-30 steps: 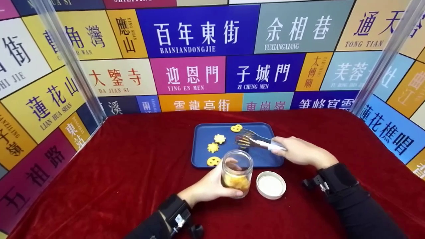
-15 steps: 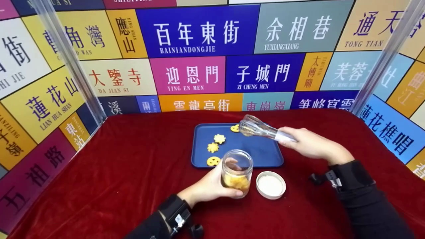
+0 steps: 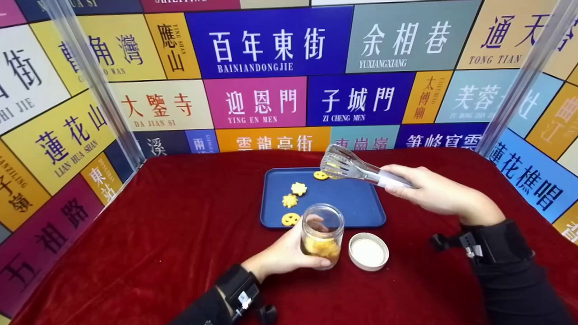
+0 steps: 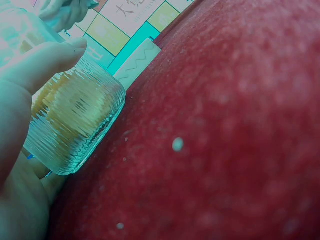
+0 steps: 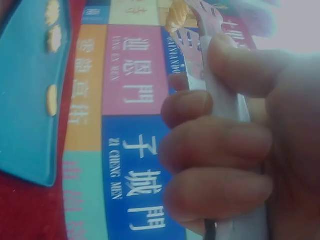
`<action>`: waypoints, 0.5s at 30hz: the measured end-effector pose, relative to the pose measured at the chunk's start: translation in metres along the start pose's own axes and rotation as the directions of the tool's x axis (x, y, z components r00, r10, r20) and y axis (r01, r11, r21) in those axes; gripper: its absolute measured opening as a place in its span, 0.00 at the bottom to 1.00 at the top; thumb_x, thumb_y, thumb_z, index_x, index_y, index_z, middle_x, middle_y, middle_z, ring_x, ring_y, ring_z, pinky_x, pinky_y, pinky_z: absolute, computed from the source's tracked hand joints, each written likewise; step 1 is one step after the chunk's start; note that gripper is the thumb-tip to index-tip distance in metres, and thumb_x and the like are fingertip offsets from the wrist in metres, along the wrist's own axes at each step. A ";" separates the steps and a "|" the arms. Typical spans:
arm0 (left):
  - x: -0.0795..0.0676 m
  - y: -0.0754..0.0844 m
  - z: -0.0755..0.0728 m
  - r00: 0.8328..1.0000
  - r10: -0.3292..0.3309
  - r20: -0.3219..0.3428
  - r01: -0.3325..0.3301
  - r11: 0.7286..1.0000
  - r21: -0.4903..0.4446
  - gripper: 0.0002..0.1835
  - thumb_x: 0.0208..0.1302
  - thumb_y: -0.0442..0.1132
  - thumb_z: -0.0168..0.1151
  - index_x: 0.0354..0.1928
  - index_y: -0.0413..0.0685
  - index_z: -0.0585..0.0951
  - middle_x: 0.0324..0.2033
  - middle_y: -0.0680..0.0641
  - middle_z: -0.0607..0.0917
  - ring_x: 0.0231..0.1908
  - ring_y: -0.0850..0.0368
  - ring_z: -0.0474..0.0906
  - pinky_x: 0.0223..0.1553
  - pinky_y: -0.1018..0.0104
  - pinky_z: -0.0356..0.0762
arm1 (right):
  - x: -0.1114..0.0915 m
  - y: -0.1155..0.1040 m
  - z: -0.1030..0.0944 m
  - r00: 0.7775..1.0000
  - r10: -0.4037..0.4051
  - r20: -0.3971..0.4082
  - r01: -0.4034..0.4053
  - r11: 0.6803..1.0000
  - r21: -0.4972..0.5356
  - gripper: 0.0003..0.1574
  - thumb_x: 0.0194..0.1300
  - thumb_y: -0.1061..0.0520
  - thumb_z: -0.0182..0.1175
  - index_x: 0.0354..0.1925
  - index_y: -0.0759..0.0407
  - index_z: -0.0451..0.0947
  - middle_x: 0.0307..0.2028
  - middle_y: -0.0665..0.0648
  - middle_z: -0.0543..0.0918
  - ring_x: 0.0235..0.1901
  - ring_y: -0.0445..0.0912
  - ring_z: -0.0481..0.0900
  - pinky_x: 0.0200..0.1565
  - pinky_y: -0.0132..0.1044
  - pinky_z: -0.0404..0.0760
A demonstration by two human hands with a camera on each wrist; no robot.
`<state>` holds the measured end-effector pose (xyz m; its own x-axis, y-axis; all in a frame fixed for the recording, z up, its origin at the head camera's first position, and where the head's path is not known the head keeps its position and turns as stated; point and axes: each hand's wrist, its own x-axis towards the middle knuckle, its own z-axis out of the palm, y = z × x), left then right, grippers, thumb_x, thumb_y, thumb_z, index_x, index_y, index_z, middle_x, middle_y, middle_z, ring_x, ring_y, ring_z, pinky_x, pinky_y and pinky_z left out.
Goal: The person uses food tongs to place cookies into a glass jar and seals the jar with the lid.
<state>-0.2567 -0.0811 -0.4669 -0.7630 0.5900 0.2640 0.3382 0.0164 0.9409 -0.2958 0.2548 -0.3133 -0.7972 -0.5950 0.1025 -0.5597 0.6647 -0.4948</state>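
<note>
My left hand [image 3: 284,255] grips a clear glass jar [image 3: 323,225], its mouth uncovered and several yellow cookies inside. In the left wrist view my thumb lies across the ribbed wall of the jar [image 4: 75,115]. Raised over the back of the tray, my right hand [image 3: 429,187] holds serving tongs [image 3: 356,169] with slotted metal heads and a pale handle. A yellow cookie [image 5: 177,16] is pinched at the tongs' tip in the right wrist view. On the blue tray [image 3: 347,207] lie flower-shaped cookies [image 3: 298,188] and pretzel-shaped cookies [image 3: 290,219].
A round white lid [image 3: 368,252] lies inner side up, just right of the jar. Dark red cloth [image 3: 180,225] covers the table. Behind it stands a wall of coloured signs [image 3: 266,40], with clear posts [image 3: 97,76] at both corners.
My right hand has lifted the tongs off the tray, bringing a cookie up between their heads, and drawn back to the right. The left hand and jar have stayed put.
</note>
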 end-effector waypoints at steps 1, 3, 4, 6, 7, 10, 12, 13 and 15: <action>0.000 0.000 0.000 1.000 -0.001 0.000 0.001 1.000 0.001 0.46 0.55 0.32 0.82 0.71 0.42 0.64 0.60 0.49 0.83 0.61 0.55 0.81 0.71 0.59 0.71 | -0.001 -0.003 -0.001 1.000 -0.007 0.009 0.007 1.000 0.013 0.23 0.83 0.49 0.57 0.70 0.52 0.74 0.33 0.50 0.76 0.30 0.44 0.73 0.34 0.37 0.73; 0.000 0.000 0.000 1.000 -0.003 0.001 0.003 1.000 0.005 0.46 0.55 0.32 0.82 0.71 0.41 0.63 0.60 0.49 0.83 0.61 0.55 0.81 0.71 0.59 0.71 | -0.004 -0.007 -0.003 0.999 -0.035 0.026 0.034 0.999 0.030 0.21 0.83 0.49 0.57 0.69 0.48 0.75 0.33 0.49 0.75 0.31 0.43 0.74 0.35 0.37 0.73; 0.000 0.000 0.000 1.000 -0.004 0.000 0.004 1.000 0.007 0.46 0.55 0.33 0.82 0.71 0.40 0.63 0.60 0.49 0.82 0.61 0.55 0.81 0.71 0.59 0.71 | -0.005 -0.009 -0.003 0.998 -0.046 0.036 0.044 0.998 0.042 0.20 0.83 0.49 0.57 0.68 0.47 0.75 0.32 0.48 0.75 0.31 0.43 0.74 0.34 0.37 0.73; 0.000 0.000 0.000 1.000 -0.008 -0.002 0.008 1.000 0.014 0.46 0.55 0.33 0.82 0.71 0.40 0.63 0.60 0.49 0.82 0.61 0.56 0.81 0.71 0.59 0.71 | -0.008 -0.013 -0.004 0.995 -0.079 0.057 0.075 0.995 0.064 0.19 0.83 0.49 0.57 0.67 0.44 0.76 0.31 0.47 0.75 0.31 0.42 0.74 0.34 0.37 0.73; -0.001 0.000 0.000 1.000 -0.010 -0.004 0.010 1.000 0.017 0.46 0.55 0.33 0.82 0.71 0.39 0.63 0.60 0.49 0.81 0.61 0.56 0.81 0.71 0.60 0.71 | -0.009 -0.014 -0.004 0.993 -0.096 0.068 0.092 0.994 0.067 0.19 0.83 0.50 0.57 0.67 0.44 0.76 0.31 0.47 0.74 0.32 0.42 0.74 0.34 0.37 0.73; -0.001 0.001 0.000 1.000 -0.019 -0.007 0.019 1.000 0.022 0.46 0.55 0.33 0.82 0.70 0.40 0.63 0.60 0.48 0.81 0.61 0.56 0.81 0.70 0.60 0.72 | -0.012 -0.019 -0.006 0.986 -0.119 0.118 0.109 0.991 0.083 0.16 0.84 0.48 0.56 0.65 0.41 0.77 0.32 0.47 0.75 0.33 0.42 0.75 0.34 0.38 0.74; -0.001 0.001 0.000 1.000 -0.023 -0.008 0.023 0.999 0.022 0.45 0.55 0.33 0.82 0.70 0.41 0.64 0.60 0.49 0.81 0.61 0.56 0.81 0.70 0.60 0.72 | -0.013 -0.021 -0.007 0.981 -0.123 0.153 0.111 0.990 0.085 0.15 0.84 0.47 0.55 0.64 0.40 0.77 0.35 0.47 0.78 0.35 0.42 0.77 0.37 0.37 0.76; -0.001 0.001 0.000 1.000 -0.024 -0.007 0.024 1.000 0.018 0.46 0.55 0.33 0.82 0.70 0.41 0.63 0.60 0.49 0.81 0.61 0.56 0.81 0.70 0.60 0.72 | -0.013 -0.021 -0.007 0.979 -0.120 0.167 0.107 0.991 0.085 0.15 0.84 0.46 0.55 0.63 0.39 0.78 0.36 0.47 0.79 0.37 0.42 0.78 0.38 0.37 0.76; -0.001 0.002 0.000 1.000 -0.026 -0.008 0.026 1.000 0.018 0.46 0.55 0.33 0.82 0.70 0.42 0.63 0.61 0.49 0.81 0.61 0.56 0.81 0.70 0.60 0.72 | -0.014 -0.022 -0.007 0.975 -0.113 0.190 0.098 0.992 0.085 0.15 0.83 0.45 0.56 0.62 0.38 0.78 0.38 0.47 0.81 0.40 0.43 0.79 0.40 0.36 0.77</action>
<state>-0.2553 -0.0821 -0.4657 -0.7760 0.5827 0.2412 0.3278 0.0460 0.9436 -0.2741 0.2518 -0.2980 -0.6711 -0.7413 -0.0082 -0.6143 0.5623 -0.5536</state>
